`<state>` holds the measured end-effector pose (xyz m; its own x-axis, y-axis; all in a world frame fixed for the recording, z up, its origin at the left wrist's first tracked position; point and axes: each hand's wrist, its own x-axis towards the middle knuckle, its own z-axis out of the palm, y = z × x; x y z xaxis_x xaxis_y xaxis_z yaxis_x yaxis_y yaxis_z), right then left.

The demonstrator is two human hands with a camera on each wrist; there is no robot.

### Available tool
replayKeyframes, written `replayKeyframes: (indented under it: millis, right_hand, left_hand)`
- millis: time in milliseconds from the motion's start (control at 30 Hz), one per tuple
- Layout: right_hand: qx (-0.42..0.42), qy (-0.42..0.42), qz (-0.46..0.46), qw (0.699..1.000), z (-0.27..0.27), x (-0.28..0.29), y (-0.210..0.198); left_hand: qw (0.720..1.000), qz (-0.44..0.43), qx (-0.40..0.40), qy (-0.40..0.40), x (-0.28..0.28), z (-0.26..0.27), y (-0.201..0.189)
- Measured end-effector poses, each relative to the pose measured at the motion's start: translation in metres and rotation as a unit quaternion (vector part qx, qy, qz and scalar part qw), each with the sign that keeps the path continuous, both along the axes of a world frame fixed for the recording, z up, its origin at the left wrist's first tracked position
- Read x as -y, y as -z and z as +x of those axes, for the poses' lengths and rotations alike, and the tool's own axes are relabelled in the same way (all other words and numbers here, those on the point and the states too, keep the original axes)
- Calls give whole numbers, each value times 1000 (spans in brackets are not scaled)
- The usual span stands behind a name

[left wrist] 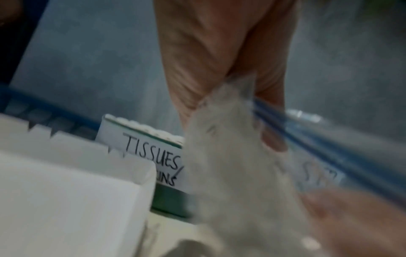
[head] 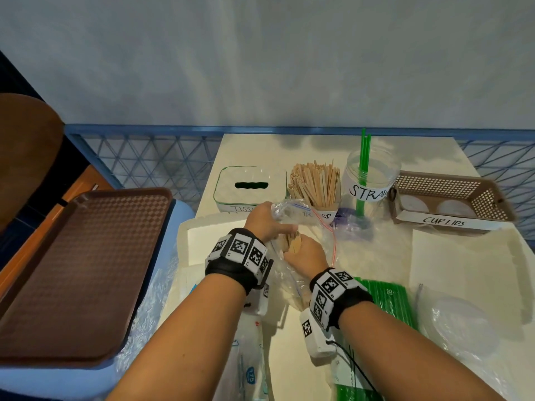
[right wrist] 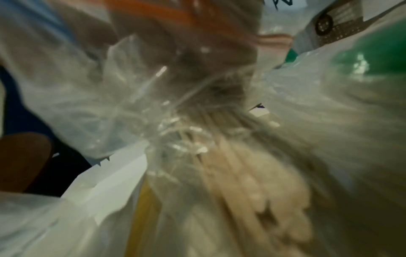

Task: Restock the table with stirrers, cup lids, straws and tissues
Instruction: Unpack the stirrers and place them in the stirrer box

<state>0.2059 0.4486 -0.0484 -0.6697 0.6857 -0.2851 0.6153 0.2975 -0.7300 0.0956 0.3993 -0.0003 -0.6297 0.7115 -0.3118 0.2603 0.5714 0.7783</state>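
Observation:
My left hand (head: 267,219) pinches the rim of a clear zip bag (head: 307,215) and holds its mouth wide; the bag (left wrist: 241,173) hangs from my fingers (left wrist: 193,73) in the left wrist view. My right hand (head: 304,256) reaches into the bag and grips a bundle of wooden stirrers (head: 293,243); through the plastic the stirrers (right wrist: 252,182) look blurred. Behind them a labelled cup with several stirrers (head: 315,183) stands between the tissue box (head: 250,185) and the straw jar (head: 369,175). The cup-lid basket (head: 451,198) stands at the right.
A white napkin stack (head: 214,241) lies left of my hands, a pack of green straws (head: 388,302) and bagged clear lids (head: 460,325) at the near right. A brown tray (head: 75,270) sits left of the table (head: 434,157). A blue mesh fence (head: 150,157) runs behind.

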Motion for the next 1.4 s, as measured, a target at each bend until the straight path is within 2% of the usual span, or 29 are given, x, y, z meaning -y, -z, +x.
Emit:
replayKeyframes:
  millis: [33,100,200,300,400,467,633,700,800,933,1067,1233,1300,1400]
  right_hand:
    - [-17,-3,-17,1000,1,0,-2]
    - [-46,-5,-42,998,2,0,-7]
    - [-83,-3,-85,993,5,-1,-11]
    - [-122,23,-131,984,9,-7,-16]
    - [-165,51,-169,970,10,-11,-19]
    - [-188,78,-195,959,12,-12,-20]
    - [-246,170,-233,926,18,-16,-26]
    - [-274,203,-262,903,21,-19,-28]
    - [-307,232,-296,874,23,-18,-31]
    - [-348,283,-338,828,26,-21,-34]
    - [-386,286,-323,815,29,-29,-42]
    - [-427,327,-304,787,30,-38,-55]
    - [-433,342,-292,781,33,-44,-60]
    - [-458,361,-303,754,41,-57,-66]
  left_hand:
    - [1000,-5,-26,10,1,-1,-2]
    - [1000,13,-10,8,1,-3,-3]
    - [995,60,51,-65,-1,-8,0]
    - [976,95,131,-147,2,-15,3]
    - [974,75,136,-166,7,-17,7]
    - [977,65,128,-156,10,-14,5]
    - [986,122,114,-14,15,-2,-7]
    - [987,116,110,-11,15,2,-10]
    - [983,118,126,-56,13,5,-9]
    - [989,93,75,-92,14,3,-5]
    - [995,42,7,-96,18,-1,1]
    - [993,-9,-105,-44,16,4,4]
    - [992,-14,-121,-31,17,3,6]
    - [991,-34,-132,-13,21,-2,15]
